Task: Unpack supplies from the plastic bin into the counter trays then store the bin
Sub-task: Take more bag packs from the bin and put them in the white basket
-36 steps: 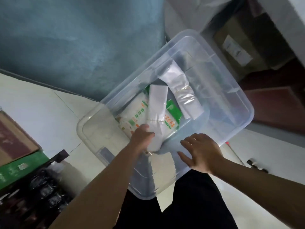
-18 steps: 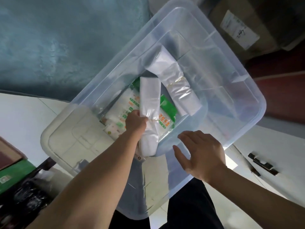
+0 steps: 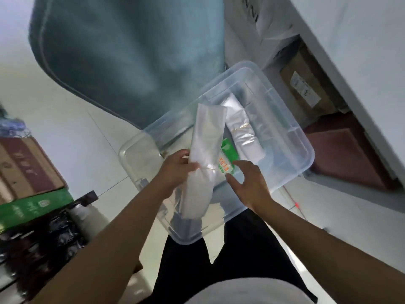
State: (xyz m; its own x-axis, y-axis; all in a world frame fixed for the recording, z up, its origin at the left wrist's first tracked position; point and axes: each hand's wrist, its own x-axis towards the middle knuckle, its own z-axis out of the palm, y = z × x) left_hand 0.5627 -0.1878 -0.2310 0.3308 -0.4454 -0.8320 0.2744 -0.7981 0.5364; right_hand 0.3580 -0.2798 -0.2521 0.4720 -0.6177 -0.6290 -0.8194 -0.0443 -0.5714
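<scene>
— Head camera first: what are your hands doing?

— Your left hand (image 3: 178, 166) is clamped around the middle of a long bundle of clear plastic bags (image 3: 205, 159), thumb across the front where a thin rubber band (image 3: 208, 168) cinches it. The bundle is tilted, its top end leaning away from you over the bin and its lower end hanging toward your legs.

— And your right hand?

— Your right hand (image 3: 247, 183) is spread open, fingers apart, gripping nothing. It hovers just beside the bundle, over the near part of the clear plastic bin (image 3: 291, 137).

— Where does the bin sit?

— You have it in front of your legs on the pale tiled floor (image 3: 72, 132), at an angle, its far corner near a blue-grey upholstered piece (image 3: 135, 58). Whether it rests flat on the tiles you cannot tell from this angle.

— What is inside it?

— A second bundle of clear bags (image 3: 243, 130) lies lengthwise in it, also banded. Beside that, partly hidden behind your held bundle, is a green-and-white printed packet (image 3: 226, 159).

— Anything around you?

— Cardboard boxes (image 3: 26, 167) are stacked at your left, and a brown carton with a label (image 3: 306, 88) sits on a low shelf at your right.
</scene>
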